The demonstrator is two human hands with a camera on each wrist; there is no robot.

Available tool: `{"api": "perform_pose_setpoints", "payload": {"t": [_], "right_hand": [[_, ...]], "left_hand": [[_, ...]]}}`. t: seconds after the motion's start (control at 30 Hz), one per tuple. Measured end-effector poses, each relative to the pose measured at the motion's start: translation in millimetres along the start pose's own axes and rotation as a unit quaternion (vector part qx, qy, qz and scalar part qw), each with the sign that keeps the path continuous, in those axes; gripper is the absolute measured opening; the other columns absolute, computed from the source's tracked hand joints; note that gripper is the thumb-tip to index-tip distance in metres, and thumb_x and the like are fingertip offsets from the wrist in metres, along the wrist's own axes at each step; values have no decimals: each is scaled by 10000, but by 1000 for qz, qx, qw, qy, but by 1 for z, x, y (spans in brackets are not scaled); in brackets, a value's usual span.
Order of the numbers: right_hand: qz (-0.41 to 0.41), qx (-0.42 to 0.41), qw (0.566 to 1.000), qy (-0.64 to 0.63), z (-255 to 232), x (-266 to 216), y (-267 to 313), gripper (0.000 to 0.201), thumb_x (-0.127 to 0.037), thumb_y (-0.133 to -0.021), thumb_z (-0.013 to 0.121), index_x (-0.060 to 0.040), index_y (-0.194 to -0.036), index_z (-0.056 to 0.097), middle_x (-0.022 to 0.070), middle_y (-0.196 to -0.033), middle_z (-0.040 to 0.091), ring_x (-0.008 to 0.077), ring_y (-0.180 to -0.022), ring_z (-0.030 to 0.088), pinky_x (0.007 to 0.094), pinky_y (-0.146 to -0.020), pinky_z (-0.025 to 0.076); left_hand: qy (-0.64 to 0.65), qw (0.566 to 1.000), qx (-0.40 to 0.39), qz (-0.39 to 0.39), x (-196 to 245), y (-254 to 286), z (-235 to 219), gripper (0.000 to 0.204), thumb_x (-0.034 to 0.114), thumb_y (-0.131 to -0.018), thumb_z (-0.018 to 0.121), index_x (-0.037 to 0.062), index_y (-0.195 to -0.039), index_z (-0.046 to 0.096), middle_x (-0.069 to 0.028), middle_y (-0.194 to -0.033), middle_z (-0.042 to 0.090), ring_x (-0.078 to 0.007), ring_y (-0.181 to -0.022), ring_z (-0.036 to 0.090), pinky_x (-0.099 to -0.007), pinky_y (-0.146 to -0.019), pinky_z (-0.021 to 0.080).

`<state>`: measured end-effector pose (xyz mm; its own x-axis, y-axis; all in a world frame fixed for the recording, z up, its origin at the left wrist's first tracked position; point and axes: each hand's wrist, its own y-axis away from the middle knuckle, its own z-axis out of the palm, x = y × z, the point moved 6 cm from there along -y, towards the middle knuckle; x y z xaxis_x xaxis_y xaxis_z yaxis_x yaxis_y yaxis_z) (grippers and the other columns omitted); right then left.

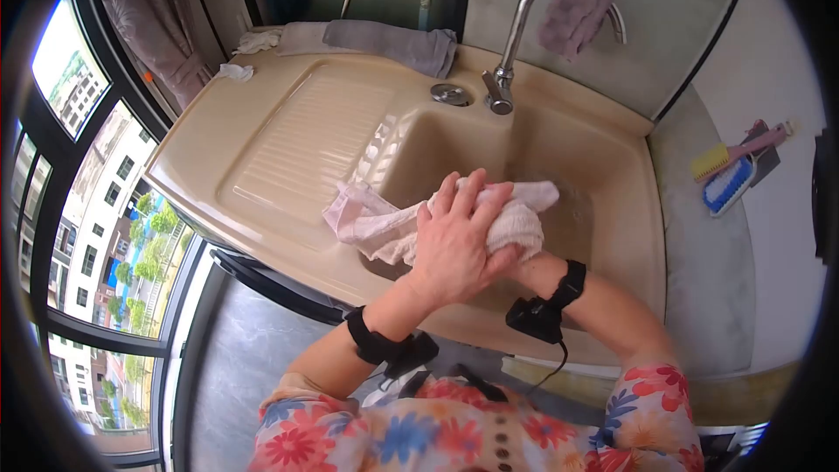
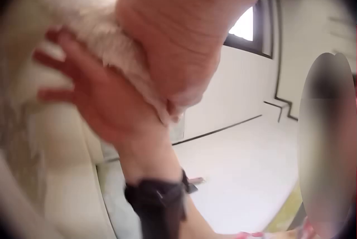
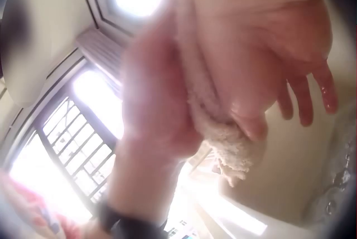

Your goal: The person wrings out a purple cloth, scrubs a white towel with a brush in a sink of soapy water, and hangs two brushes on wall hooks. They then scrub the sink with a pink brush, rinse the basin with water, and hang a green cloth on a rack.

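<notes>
A pale pink, wet-looking cloth (image 1: 367,225) is bunched over the sink's near side, one end trailing left and a rolled end pointing right. My left hand (image 1: 456,249) lies on top with its fingers extended across it. Beneath, my right hand is mostly hidden in the head view. The left wrist view shows my right hand (image 2: 106,97) with straight, spread fingers, the cloth (image 2: 97,22) between it and my left hand (image 2: 178,44). Seen from the right wrist, the palms sandwich the cloth (image 3: 223,144), and my right hand's (image 3: 256,55) fingers extend past it.
The beige double sink (image 1: 642,210) has a ribbed drainboard (image 1: 306,131) on its left. Behind stands a chrome faucet (image 1: 516,35) with a purple cloth (image 1: 572,16) over it. Folded grey towels (image 1: 393,44) lie along the back edge; brushes (image 1: 728,183) hang on the right.
</notes>
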<state>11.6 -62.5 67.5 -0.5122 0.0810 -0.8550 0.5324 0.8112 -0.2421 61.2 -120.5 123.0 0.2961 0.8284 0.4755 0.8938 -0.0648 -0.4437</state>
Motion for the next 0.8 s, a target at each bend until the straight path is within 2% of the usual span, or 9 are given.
{"api": "perform_pose_setpoints", "payload": {"t": [0.03,0.07,0.17,0.23,0.3,0.43,0.57,0.63,0.8], "right_hand": [[-71,-56,912,401,-8,-16,5,576,-284,-779,596,-127,-1287,375,159,-1324,358,314,-1255,305,374,-1059,241],[10,-100,975,196,-4,5,12,566,-280,-766,609,-91,-1257,402,163,-1268,435,322,-1214,371,382,-1034,276],[99,-109,977,155,-40,-47,30,489,-256,-780,656,5,-1157,486,147,-1110,558,279,-1061,524,359,-929,392],[33,2,999,-22,-65,-60,31,409,-171,-813,638,18,-1147,496,87,-1122,558,170,-1027,541,297,-874,434],[0,127,972,-197,-86,-52,32,318,-188,-836,618,24,-1064,550,57,-988,601,130,-879,575,273,-774,475],[57,194,946,-254,-136,-58,44,236,-191,-886,551,9,-1002,592,31,-905,618,104,-763,583,250,-686,488],[15,278,925,-258,-185,-76,56,239,-221,-892,534,-3,-931,623,25,-803,619,92,-677,571,245,-613,480],[19,292,924,-246,-191,-81,60,239,-220,-890,536,0,-920,623,28,-794,617,94,-682,572,247,-612,479],[4,296,919,-262,-186,-111,59,229,-201,-881,554,21,-899,610,30,-788,612,93,-699,571,233,-637,469]], "left_hand": [[59,998,15,7,-3,-11,8,564,374,-772,609,119,-1247,444,-153,-1245,453,-367,-1153,405,-466,-921,371],[162,986,27,-19,-9,-19,9,509,373,-796,586,101,-1211,472,-155,-1133,529,-353,-1057,493,-421,-866,421],[308,943,87,-87,-24,-34,17,497,352,-841,587,38,-1211,483,-151,-1086,586,-253,-967,594,-323,-792,473],[517,849,50,-92,-3,-44,6,429,336,-920,495,10,-1200,495,-41,-994,598,-80,-886,541,-237,-757,459],[570,818,32,-71,9,-53,-6,420,342,-923,487,8,-1176,508,-33,-961,594,-81,-830,560,-224,-740,467],[617,775,-48,-131,10,-51,-25,397,339,-924,485,15,-1152,516,-28,-947,588,-74,-792,562,-215,-694,479],[553,803,-140,-170,11,-32,-39,350,327,-889,552,34,-1080,560,-30,-848,608,-79,-662,579,-209,-573,488],[456,867,-147,-134,13,-33,-49,329,313,-868,585,21,-1018,588,-32,-779,613,-101,-626,598,-224,-560,509],[586,776,-213,-97,5,-29,-74,484,396,-889,514,-61,-1039,564,-111,-881,643,-165,-755,639,-271,-668,534]]}}
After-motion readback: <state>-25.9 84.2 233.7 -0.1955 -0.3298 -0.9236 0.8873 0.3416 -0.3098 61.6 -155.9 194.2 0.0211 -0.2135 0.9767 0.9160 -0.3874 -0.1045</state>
